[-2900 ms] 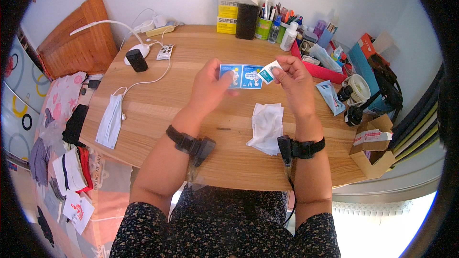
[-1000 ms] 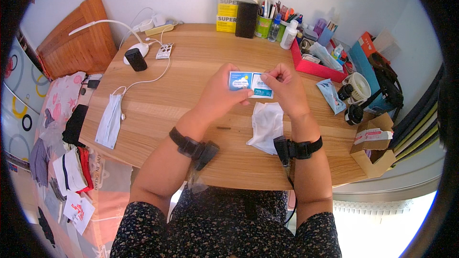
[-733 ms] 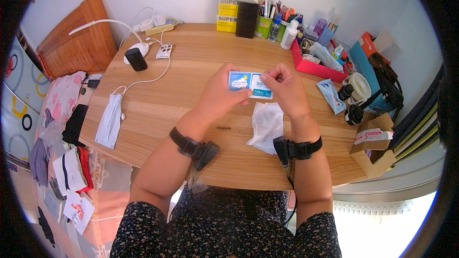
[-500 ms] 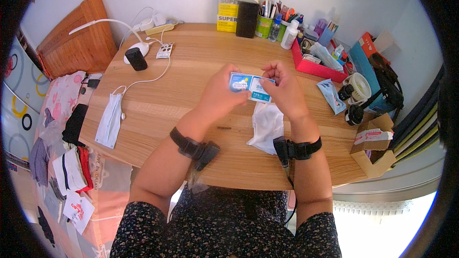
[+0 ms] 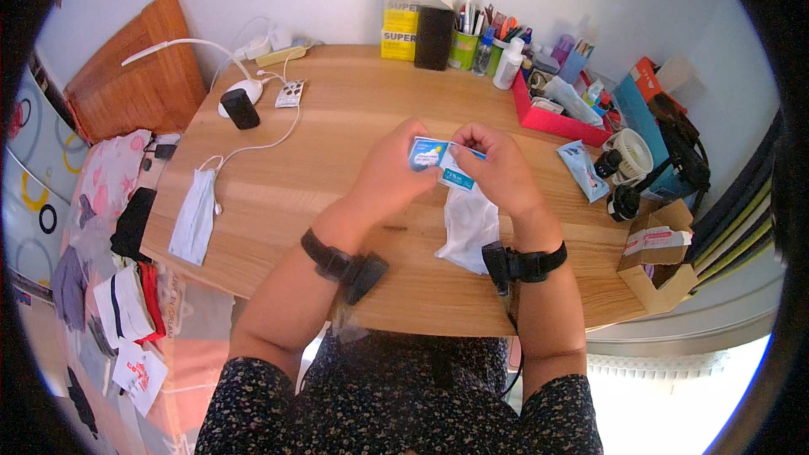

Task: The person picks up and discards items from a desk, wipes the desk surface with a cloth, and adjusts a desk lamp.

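Observation:
Above the middle of the desk, a small flat blue-and-white wipe packet (image 5: 429, 154) is held between my two hands. My left hand (image 5: 392, 167) pinches its left side, thumb across the front. With thumb and bent fingers, my right hand (image 5: 495, 167) grips the upper right edge and covers that corner. The packet slants down to the right; whether its edge is torn I cannot tell. Just below, a crumpled white sheet (image 5: 468, 229) lies on the wood, close to my right wrist. Black straps with small dark devices are on both wrists.
On the wooden desk (image 5: 337, 101), a white face mask (image 5: 194, 215) and a lamp (image 5: 242, 94) lie left. Pen holders (image 5: 463, 49) stand at the back. A red box (image 5: 556, 118), a blue packet (image 5: 581, 170) and a cardboard box (image 5: 661, 265) are right.
The packet has tilted, its right end dropping a little. My right fingers have curled in and closed on its upper edge, covering more of it.

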Demonstrator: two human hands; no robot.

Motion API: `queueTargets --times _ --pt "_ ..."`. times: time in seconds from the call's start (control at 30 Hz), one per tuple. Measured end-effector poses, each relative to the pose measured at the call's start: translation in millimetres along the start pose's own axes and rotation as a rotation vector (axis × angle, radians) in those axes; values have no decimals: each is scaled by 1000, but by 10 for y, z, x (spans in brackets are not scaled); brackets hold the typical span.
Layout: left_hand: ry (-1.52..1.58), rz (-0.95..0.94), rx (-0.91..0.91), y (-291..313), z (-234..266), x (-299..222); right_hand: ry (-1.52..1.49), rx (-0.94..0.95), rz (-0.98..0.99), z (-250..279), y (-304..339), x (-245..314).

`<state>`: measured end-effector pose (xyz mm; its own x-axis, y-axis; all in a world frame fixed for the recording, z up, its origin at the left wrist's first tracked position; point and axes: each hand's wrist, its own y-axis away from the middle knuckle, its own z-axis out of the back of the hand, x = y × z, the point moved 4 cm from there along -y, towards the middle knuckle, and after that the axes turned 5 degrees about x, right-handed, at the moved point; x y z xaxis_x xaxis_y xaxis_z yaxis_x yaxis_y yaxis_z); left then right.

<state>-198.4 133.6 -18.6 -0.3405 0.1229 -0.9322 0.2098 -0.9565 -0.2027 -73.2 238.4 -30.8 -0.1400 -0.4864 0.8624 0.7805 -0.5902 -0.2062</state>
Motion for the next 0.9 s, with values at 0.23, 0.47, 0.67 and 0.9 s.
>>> queueTargets --times 0.23,0.47,0.67,0.9 --pt "107 27 7 -10 -18 67 -48 -2 46 -2 -1 19" --pt "45 14 12 -6 -9 44 -23 1 55 2 2 36" --pt "-111 -62 -11 -32 -2 107 -33 4 30 10 13 49" --pt "195 -94 130 -31 -4 174 -4 -55 61 38 13 28"
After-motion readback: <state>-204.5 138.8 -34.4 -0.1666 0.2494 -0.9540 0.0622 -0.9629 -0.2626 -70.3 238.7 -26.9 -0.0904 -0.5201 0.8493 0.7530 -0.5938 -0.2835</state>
